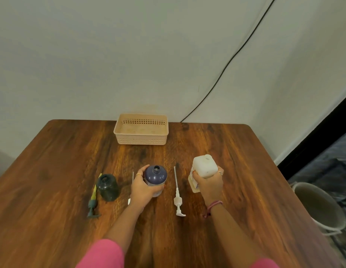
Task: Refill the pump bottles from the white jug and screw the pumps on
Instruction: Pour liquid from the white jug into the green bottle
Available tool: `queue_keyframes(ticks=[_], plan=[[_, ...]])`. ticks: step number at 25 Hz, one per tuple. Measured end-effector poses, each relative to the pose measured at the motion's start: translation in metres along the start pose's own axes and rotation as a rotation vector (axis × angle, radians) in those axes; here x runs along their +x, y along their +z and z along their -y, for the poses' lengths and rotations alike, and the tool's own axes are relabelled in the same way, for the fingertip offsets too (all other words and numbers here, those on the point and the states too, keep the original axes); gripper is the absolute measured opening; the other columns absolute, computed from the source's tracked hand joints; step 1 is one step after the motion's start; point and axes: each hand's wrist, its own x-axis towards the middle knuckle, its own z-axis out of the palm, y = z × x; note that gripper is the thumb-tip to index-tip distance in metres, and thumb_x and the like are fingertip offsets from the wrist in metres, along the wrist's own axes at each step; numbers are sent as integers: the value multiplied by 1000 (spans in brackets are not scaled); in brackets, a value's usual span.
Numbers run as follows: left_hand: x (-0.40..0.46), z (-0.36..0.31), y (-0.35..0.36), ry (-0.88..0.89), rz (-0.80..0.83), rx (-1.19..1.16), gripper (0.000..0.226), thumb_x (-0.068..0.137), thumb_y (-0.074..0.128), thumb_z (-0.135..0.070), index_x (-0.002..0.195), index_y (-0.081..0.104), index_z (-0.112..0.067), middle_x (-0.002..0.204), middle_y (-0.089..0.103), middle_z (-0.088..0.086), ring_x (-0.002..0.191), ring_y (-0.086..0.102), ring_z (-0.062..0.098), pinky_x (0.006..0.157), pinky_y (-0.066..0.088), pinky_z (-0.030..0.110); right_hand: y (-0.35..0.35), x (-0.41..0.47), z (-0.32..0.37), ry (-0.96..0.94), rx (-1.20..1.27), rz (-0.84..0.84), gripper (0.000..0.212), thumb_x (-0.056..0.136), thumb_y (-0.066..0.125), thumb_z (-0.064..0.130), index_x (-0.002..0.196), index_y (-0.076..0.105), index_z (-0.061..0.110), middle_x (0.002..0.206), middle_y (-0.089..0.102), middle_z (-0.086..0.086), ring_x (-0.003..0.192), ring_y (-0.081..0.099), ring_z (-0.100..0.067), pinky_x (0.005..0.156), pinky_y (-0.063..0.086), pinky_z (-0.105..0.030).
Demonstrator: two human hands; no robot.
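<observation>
My left hand (pixel 144 188) grips a dark blue pump bottle (pixel 155 175) that stands on the wooden table (pixel 245 171), its neck open with no pump on it. My right hand (pixel 208 182) grips the white jug (pixel 204 168) to the right of it. A white pump (pixel 178 198) with its long tube lies flat between the two. Another white pump (pixel 130 190) lies mostly hidden behind my left hand. Further left stands a dark green bottle (pixel 107 187) with an open neck, and a green pump (pixel 93 199) lies beside it.
A beige plastic basket (pixel 141 140) sits at the table's far edge by the wall. A grey bucket (pixel 319 206) stands on the floor to the right of the table. A black cable (pixel 226 66) runs down the wall.
</observation>
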Motion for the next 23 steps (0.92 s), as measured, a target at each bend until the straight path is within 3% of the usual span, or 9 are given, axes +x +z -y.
queue_keyframes(ticks=[5, 10, 15, 20, 23], plan=[[1, 15, 4, -48, 18, -3, 89, 59, 89, -11, 133, 41, -21, 131, 51, -1, 110, 49, 11, 81, 46, 19, 7, -5, -14, 6, 2, 3, 79, 66, 86, 19, 130, 40, 9, 119, 57, -7, 99, 51, -8, 62, 45, -7], [2, 27, 6, -88, 34, -14, 91, 58, 89, -8, 134, 40, -21, 131, 51, 0, 113, 51, 15, 83, 47, 21, 12, -10, -21, 37, 40, 8, 80, 65, 87, 17, 129, 40, 8, 110, 54, -2, 95, 53, -9, 63, 48, -9], [2, 37, 7, -111, 23, -19, 91, 58, 89, -8, 133, 39, -23, 130, 51, -2, 114, 51, 15, 74, 45, 10, 15, -15, -32, 57, 54, -8, 81, 63, 88, 20, 127, 40, 10, 109, 53, -2, 98, 55, -13, 71, 54, -21], [1, 35, 6, -109, 60, 31, 101, 61, 87, -9, 143, 28, -19, 144, 43, 4, 129, 47, 23, 97, 45, 28, 16, -16, -38, 42, 57, 8, 87, 66, 87, 24, 135, 35, 13, 123, 52, -4, 108, 50, -12, 81, 54, -27], [-5, 30, -1, -90, 42, 143, 118, 62, 88, -18, 151, 10, -16, 152, 30, 5, 138, 35, 24, 109, 35, 36, 16, -15, -39, 38, 86, 24, 87, 67, 86, 21, 136, 33, 13, 123, 50, -3, 110, 49, -12, 71, 48, -8]])
